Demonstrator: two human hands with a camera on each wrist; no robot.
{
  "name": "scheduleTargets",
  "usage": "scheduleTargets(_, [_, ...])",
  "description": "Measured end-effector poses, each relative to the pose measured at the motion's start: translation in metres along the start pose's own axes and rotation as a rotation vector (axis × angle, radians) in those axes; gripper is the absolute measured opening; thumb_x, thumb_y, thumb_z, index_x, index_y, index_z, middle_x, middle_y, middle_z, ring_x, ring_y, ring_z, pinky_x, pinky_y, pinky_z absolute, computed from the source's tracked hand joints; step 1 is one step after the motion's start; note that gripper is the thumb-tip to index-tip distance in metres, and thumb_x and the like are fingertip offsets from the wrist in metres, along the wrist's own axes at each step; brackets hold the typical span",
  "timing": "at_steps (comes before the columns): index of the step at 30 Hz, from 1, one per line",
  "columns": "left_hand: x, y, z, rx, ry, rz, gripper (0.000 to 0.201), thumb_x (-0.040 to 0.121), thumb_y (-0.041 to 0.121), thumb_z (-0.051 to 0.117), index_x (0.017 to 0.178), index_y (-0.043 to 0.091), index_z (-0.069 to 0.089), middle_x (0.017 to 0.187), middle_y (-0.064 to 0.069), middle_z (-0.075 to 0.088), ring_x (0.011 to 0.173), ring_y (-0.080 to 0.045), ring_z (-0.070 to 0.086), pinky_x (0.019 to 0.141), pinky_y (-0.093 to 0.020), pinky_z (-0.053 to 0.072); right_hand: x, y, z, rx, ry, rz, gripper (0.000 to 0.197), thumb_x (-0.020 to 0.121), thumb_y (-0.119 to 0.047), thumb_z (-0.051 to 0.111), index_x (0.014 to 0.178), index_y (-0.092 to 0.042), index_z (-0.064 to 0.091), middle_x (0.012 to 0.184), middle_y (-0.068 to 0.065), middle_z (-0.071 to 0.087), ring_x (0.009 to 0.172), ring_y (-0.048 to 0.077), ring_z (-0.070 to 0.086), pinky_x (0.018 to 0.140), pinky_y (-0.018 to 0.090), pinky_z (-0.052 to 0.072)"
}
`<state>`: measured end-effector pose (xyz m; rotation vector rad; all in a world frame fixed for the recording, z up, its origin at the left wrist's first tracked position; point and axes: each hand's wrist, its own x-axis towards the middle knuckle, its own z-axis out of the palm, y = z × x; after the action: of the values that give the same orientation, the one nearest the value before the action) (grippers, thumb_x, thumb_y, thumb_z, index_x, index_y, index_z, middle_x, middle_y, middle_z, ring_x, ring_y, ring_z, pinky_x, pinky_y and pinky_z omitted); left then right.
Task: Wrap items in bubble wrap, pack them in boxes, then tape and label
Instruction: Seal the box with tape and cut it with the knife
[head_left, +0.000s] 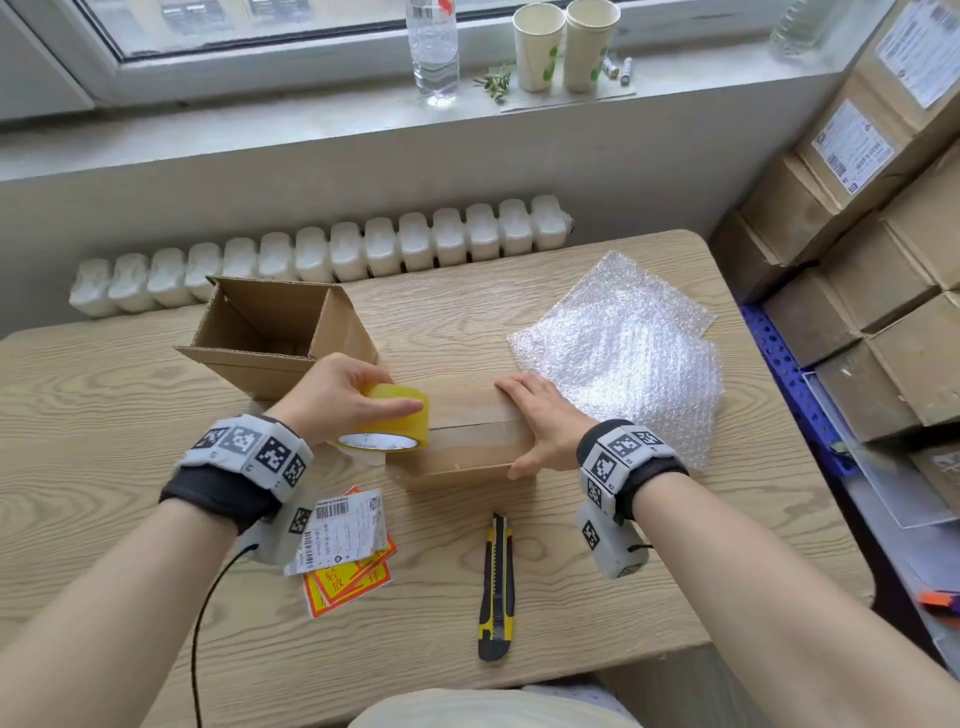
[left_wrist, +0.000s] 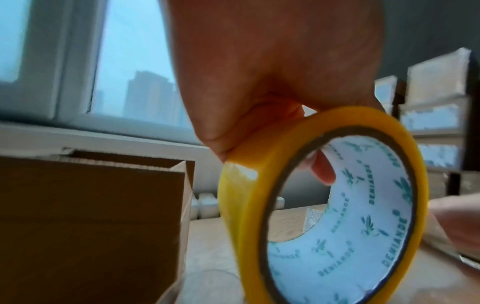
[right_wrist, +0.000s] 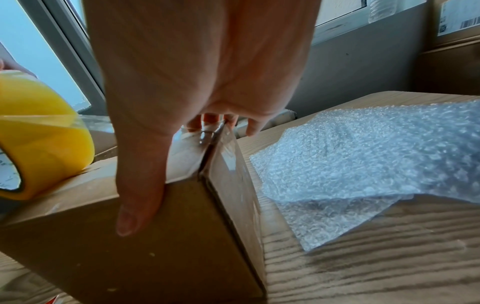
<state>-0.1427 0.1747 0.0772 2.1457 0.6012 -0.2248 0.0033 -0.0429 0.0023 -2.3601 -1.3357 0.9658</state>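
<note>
A closed cardboard box (head_left: 467, 441) lies mid-table with clear tape along its top seam. My left hand (head_left: 337, 395) grips a yellow tape roll (head_left: 387, 423) at the box's left end; the thumb lies on the rim and a finger reaches through the core (left_wrist: 322, 170). The roll (right_wrist: 39, 152) rests on the box top. My right hand (head_left: 540, 421) lies flat on the right end of the box (right_wrist: 130, 246), thumb over the front edge, fingers (right_wrist: 207, 121) at the far edge. Bubble wrap sheets (head_left: 618, 348) lie to the right.
An open empty carton (head_left: 270, 332) stands behind my left hand. Shipping labels and red-yellow stickers (head_left: 345, 551) lie at the front left, a yellow-black utility knife (head_left: 496, 587) at the front centre. Stacked labelled boxes (head_left: 872, 218) fill the right side. Cups and a bottle stand on the windowsill.
</note>
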Motion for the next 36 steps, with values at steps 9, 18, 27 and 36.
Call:
scheduleTargets(9, [-0.004,0.002,0.006,0.303,0.058,0.06,0.034,0.078,0.055,0.065,0.084,0.022,0.058,0.077,0.001,0.06,0.073,-0.015,0.055,0.064,-0.029,0.042,0.001,-0.019,0.011,-0.246,0.062,0.04,0.121,0.063,-0.049,0.079,0.149,-0.014,0.001,0.157,0.002,0.002,0.145,0.02,-0.011,0.116,0.039,-0.01])
scheduleTargets(18, [-0.017,-0.017,0.001,-0.058,0.124,0.033,0.04,0.073,0.042,0.075,0.067,0.006,0.06,0.058,0.005,0.051,0.051,-0.003,0.045,0.048,-0.014,0.034,0.01,-0.037,0.024,-0.231,0.123,-0.015,0.116,0.066,-0.066,0.068,0.15,-0.015,0.006,0.152,0.002,0.016,0.143,0.018,0.01,0.118,0.039,-0.006])
scheduleTargets(27, [-0.011,-0.018,-0.006,0.07,0.106,0.044,0.047,0.069,0.053,0.075,0.05,0.015,0.055,0.047,0.005,0.041,0.044,-0.009,0.036,0.047,-0.023,0.029,0.005,-0.042,0.022,-0.244,0.077,0.023,0.111,0.074,-0.063,0.064,0.15,-0.015,-0.002,0.154,0.005,0.007,0.144,0.021,0.002,0.113,0.034,-0.014])
scheduleTargets(36, [-0.009,-0.029,-0.018,0.468,0.158,-0.042,0.052,0.069,0.071,0.061,0.069,0.02,0.068,0.072,0.002,0.061,0.076,-0.018,0.057,0.066,-0.031,0.049,0.005,-0.048,0.021,-0.2,0.077,0.051,0.11,0.074,-0.06,0.066,0.149,-0.015,0.0,0.154,0.005,0.007,0.144,0.021,0.002,0.113,0.034,-0.013])
